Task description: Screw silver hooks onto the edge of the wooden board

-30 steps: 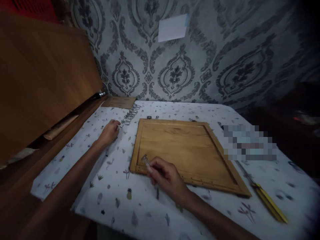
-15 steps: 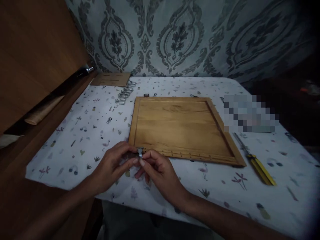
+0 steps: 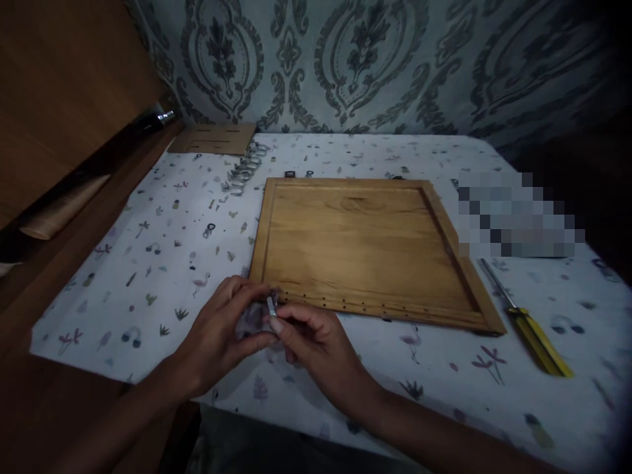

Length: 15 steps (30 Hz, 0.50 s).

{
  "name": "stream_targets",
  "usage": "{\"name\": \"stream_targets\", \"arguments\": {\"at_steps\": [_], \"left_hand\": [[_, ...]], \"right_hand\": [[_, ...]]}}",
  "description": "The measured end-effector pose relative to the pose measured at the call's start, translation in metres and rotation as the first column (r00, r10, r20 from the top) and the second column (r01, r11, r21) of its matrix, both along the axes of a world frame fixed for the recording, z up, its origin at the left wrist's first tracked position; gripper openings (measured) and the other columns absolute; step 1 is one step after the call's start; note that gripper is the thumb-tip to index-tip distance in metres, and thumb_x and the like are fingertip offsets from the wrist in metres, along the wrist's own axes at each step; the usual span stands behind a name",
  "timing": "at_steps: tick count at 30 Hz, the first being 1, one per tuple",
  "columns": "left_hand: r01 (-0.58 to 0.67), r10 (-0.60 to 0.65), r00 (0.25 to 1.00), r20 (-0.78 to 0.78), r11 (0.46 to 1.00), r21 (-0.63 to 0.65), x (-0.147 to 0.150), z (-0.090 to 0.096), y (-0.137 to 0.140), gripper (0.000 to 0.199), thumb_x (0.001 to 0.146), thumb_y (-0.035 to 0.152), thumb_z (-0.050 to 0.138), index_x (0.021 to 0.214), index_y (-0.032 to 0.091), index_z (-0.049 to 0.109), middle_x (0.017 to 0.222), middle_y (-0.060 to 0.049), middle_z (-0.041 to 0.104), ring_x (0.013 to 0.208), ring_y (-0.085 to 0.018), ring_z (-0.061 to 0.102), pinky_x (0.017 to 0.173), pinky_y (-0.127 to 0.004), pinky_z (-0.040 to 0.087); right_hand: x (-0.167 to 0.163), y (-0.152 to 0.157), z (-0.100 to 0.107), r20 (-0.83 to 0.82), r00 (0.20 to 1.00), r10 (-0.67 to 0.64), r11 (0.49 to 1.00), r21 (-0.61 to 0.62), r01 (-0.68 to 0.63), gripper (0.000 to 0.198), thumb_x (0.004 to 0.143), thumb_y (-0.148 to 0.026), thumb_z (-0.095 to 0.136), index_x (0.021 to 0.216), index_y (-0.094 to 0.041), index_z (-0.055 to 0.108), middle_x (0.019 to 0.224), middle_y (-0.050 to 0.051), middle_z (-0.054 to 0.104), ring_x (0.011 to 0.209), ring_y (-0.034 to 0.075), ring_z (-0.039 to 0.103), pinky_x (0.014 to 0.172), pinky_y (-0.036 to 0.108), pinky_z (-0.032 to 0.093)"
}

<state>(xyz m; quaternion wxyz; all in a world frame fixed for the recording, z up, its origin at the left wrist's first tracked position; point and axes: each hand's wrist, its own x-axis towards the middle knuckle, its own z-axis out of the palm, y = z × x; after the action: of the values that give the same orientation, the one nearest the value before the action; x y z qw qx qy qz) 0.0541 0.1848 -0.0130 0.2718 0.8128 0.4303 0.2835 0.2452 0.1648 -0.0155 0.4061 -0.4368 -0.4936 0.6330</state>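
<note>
My right hand (image 3: 320, 345) pinches a small shiny metal clip (image 3: 271, 306) between thumb and fingers. The clip is held at the near left corner of a wooden framed panel (image 3: 353, 243), which lies flat and has a row of small dark holes along its near edge. Close beside the clip is my left hand (image 3: 217, 329), its forefinger and thumb apart around it. The forefinger's tip is by the panel's corner; whether it touches the clip I cannot tell.
Several metal clips (image 3: 241, 172) lie in a row behind the panel's left side, by a piece of cardboard (image 3: 212, 139). A yellow-handled screwdriver (image 3: 538, 339) lies to the right, near a blurred-out object (image 3: 518, 220). A wooden cabinet (image 3: 64, 99) borders the left.
My left thumb has moved down, away from the clip, and the finger gap has widened. My right hand still has the clip, now tilted differently. The view has shifted slightly.
</note>
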Motion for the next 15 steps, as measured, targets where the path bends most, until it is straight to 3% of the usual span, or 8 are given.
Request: {"name": "stream_targets", "arguments": {"at_steps": [4,9,15], "left_hand": [[0.027,-0.027,1.0,-0.008,0.999,0.038,0.001,0.0,0.008,0.047,0.093,0.046,0.066,0.134,0.028,0.053,0.103,-0.006,0.056,0.098,-0.022,0.058,0.081,-0.034,0.053],[0.097,-0.097,0.995,-0.002,0.995,0.03,0.0,0.003,0.014,0.04,0.095,0.04,0.064,0.131,0.026,0.055,0.104,-0.006,0.056,0.096,-0.02,0.059,0.079,-0.031,0.052],[0.048,-0.047,0.999,-0.014,0.995,0.092,0.001,0.003,0.005,0.03,0.097,0.028,0.062,0.126,0.025,0.056,0.102,-0.006,0.06,0.093,-0.018,0.061,0.077,-0.029,0.053]], "right_hand": [[-0.001,0.003,0.0,0.005,1.0,-0.021,1.0,0.012,0.021,0.031,0.088,-0.044,0.063,0.074,-0.018,0.069,0.06,-0.003,0.051,0.051,0.007,0.045,0.047,0.021,0.037],[-0.002,0.003,-0.001,-0.009,0.999,0.033,0.998,-0.062,-0.034,0.034,0.089,-0.048,0.06,0.075,-0.018,0.068,0.047,-0.006,0.046,0.041,0.006,0.036,0.04,0.02,0.027],[-0.002,0.004,0.001,0.007,0.998,0.064,0.991,-0.119,-0.063,0.033,0.089,-0.045,0.057,0.071,-0.018,0.064,0.044,-0.006,0.047,0.037,0.005,0.037,0.036,0.019,0.028]]}}
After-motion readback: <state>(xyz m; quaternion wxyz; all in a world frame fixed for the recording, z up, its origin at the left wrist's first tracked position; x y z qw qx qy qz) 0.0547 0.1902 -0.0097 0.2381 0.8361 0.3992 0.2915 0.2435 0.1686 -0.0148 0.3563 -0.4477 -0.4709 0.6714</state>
